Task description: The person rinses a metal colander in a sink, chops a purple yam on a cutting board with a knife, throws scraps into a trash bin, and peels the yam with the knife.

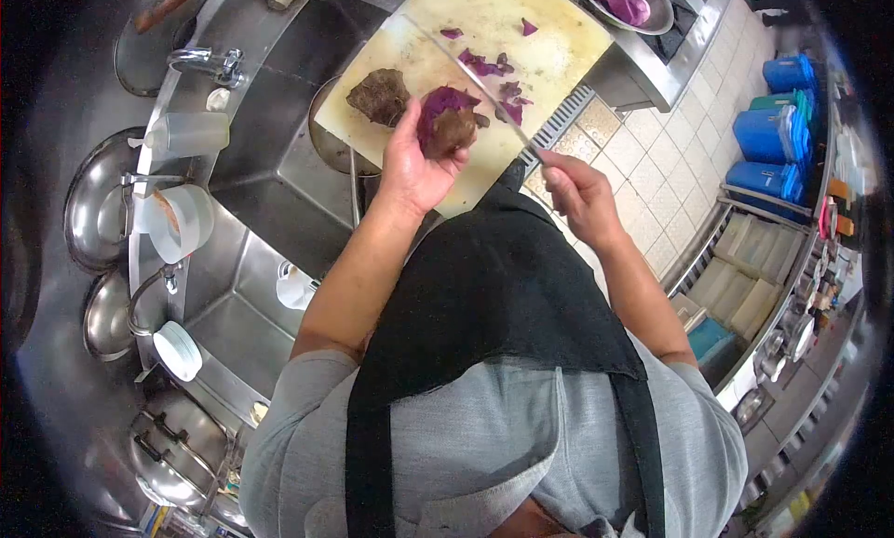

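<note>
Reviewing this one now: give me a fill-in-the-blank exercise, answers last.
1. The left hand holds a partly peeled tuber with ____ flesh.
2. The right hand grips a ____.
3. Peel scraps lie on the cutting ____.
4. The person's apron is ____.

Missing words: purple; knife; board; black.

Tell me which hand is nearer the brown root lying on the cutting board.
Left. The left hand, holding a part-peeled purple root, is close beside the brown root. The right hand, gripping the knife, is farther off, to the right.
</note>
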Tool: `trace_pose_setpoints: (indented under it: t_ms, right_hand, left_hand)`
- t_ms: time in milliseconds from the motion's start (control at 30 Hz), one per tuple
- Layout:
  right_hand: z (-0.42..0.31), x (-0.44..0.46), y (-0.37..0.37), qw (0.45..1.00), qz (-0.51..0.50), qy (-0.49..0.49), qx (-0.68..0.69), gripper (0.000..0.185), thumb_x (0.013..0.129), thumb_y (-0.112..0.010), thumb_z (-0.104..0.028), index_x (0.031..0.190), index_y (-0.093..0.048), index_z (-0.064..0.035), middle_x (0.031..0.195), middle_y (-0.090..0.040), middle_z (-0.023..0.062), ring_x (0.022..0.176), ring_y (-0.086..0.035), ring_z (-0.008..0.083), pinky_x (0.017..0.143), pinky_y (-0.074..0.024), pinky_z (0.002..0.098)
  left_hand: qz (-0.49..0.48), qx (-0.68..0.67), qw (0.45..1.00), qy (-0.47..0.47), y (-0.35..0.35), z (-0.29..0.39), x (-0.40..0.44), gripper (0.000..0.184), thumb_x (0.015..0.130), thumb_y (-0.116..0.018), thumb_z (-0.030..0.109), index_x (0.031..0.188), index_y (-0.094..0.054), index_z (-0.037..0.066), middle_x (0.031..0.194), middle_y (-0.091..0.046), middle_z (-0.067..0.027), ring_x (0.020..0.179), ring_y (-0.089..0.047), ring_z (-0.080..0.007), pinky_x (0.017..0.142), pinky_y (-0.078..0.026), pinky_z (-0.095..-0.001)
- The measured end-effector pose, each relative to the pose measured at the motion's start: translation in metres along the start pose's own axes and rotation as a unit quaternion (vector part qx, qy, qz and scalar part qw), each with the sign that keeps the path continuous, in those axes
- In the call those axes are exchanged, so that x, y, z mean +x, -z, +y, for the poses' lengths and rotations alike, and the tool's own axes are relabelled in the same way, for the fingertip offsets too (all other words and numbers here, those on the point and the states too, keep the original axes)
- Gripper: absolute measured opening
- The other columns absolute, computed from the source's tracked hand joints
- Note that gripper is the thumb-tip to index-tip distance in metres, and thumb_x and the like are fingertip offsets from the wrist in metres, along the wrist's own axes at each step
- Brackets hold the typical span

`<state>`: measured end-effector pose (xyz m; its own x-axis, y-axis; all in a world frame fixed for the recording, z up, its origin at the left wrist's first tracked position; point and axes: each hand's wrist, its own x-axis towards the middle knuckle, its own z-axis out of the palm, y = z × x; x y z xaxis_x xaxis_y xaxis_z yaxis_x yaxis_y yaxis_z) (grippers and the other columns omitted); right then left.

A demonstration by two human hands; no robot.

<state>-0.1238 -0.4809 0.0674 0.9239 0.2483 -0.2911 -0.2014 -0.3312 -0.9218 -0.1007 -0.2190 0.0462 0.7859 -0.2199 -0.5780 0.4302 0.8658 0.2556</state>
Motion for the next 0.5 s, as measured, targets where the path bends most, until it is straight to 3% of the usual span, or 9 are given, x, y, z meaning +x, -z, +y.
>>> trace_pose_setpoints:
  t_ms: [67,167,233,333,400,500]
  right_hand:
    - [-0.004,0.003,-0.010,1.000,-0.025,0.017,0.009,0.030,0.098,-0.061,-0.021,0.123,-0.067,-0.0051,0.099,-0.070,0.0109,0.087,-0.062,0.0152,0.080,-0.0505,0.0293]
    - [-0.025,0.006,-0.014,0.999,-0.044,-0.029,0.011,0.031,0.100,-0.059,-0.022,0.124,-0.066,-0.0050,0.104,-0.071,0.0135,0.091,-0.064,0.0168,0.083,-0.0502,0.0308]
    - [-0.039,0.009,-0.016,0.996,-0.054,-0.072,-0.007,0.031,0.100,-0.058,-0.023,0.124,-0.065,-0.0043,0.106,-0.071,0.0146,0.093,-0.064,0.0177,0.084,-0.0500,0.0313]
    - [-0.047,0.012,-0.016,0.997,-0.063,-0.052,-0.016,0.031,0.101,-0.056,-0.023,0.124,-0.064,-0.0035,0.105,-0.071,0.0159,0.095,-0.065,0.0189,0.085,-0.0498,0.0320]
    - [-0.046,0.013,-0.016,0.996,-0.072,0.032,-0.034,0.031,0.101,-0.056,-0.023,0.124,-0.065,-0.0038,0.103,-0.071,0.0165,0.094,-0.065,0.0192,0.083,-0.0501,0.0327]
    - [-0.049,0.012,-0.011,0.996,-0.069,0.032,-0.037,0.031,0.101,-0.057,-0.023,0.124,-0.065,-0.0037,0.103,-0.071,0.0179,0.095,-0.065,0.0204,0.085,-0.0500,0.0333]
  left_hand:
    - [-0.110,0.021,0.993,-0.025,-0.001,0.000,-0.002,0.058,0.099,-0.044,0.058,0.126,-0.057,0.009,0.112,-0.068,-0.0122,0.087,-0.063,-0.0255,0.067,-0.049,-0.0319]
    - [-0.138,0.102,0.985,-0.023,-0.005,-0.004,-0.002,0.066,0.096,-0.041,0.065,0.130,-0.055,0.010,0.113,-0.068,-0.0120,0.088,-0.063,-0.0226,0.068,-0.048,-0.0308]
    - [-0.136,0.134,0.982,-0.005,-0.003,-0.007,0.000,0.067,0.096,-0.041,0.066,0.131,-0.055,0.011,0.115,-0.067,-0.0121,0.088,-0.062,-0.0217,0.069,-0.048,-0.0308]
    - [-0.137,0.169,0.976,0.016,0.003,-0.008,0.006,0.068,0.095,-0.042,0.066,0.132,-0.055,0.010,0.121,-0.066,-0.0124,0.092,-0.064,-0.0223,0.075,-0.049,-0.0318]
    - [-0.079,0.112,0.991,-0.008,0.003,-0.006,0.006,0.057,0.096,-0.048,0.059,0.125,-0.060,0.011,0.110,-0.069,-0.0079,0.092,-0.064,-0.0210,0.076,-0.048,-0.0340]
    - [-0.076,0.107,0.991,-0.034,0.002,0.000,0.002,0.058,0.096,-0.049,0.059,0.124,-0.060,0.010,0.112,-0.068,-0.0091,0.098,-0.065,-0.0230,0.081,-0.048,-0.0356]
